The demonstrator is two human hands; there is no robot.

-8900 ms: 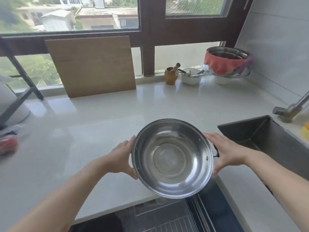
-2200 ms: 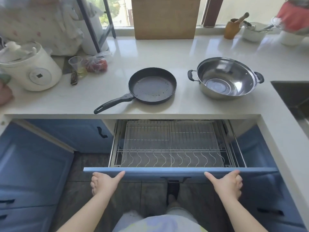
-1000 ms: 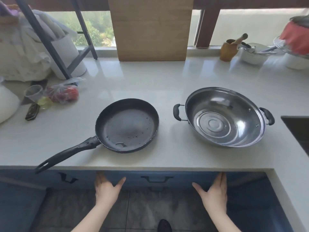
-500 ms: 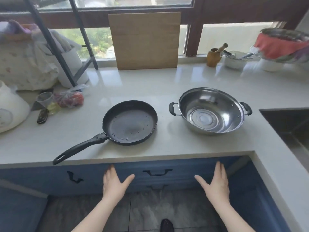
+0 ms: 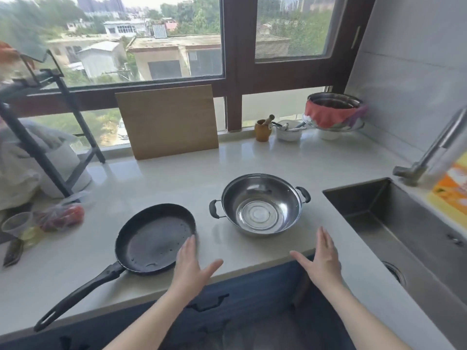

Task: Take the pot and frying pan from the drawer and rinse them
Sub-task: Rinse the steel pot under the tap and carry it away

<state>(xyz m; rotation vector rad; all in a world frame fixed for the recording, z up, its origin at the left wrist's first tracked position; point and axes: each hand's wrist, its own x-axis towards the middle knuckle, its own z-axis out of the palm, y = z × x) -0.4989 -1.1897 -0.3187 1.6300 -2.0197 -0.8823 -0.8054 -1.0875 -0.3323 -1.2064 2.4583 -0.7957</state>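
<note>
Pot (image 5: 260,205), stainless steel with two black side handles, sits upright on the white countertop (image 5: 161,180), near the front edge and just left of the sink (image 5: 394,223). Frying pan (image 5: 154,238), black, lies flat to the pot's left, apart from it, its long handle angled toward the front-left edge of the counter; a few droplets show on its inner surface. Left hand (image 5: 189,267) is held flat, fingers straight and together, thumb spread outward, fingertips overlapping the pan's near-right rim; contact cannot be confirmed. Right hand (image 5: 322,261) is likewise flat, fingers together, thumb spread, over the counter's front edge below the pot, holding nothing. Drawer front (image 5: 227,294), dark blue with a black pull, appears closed beneath the counter. Faucet (image 5: 429,150) stands behind the sink. Wooden cutting board (image 5: 168,121) leans against the window.
</note>
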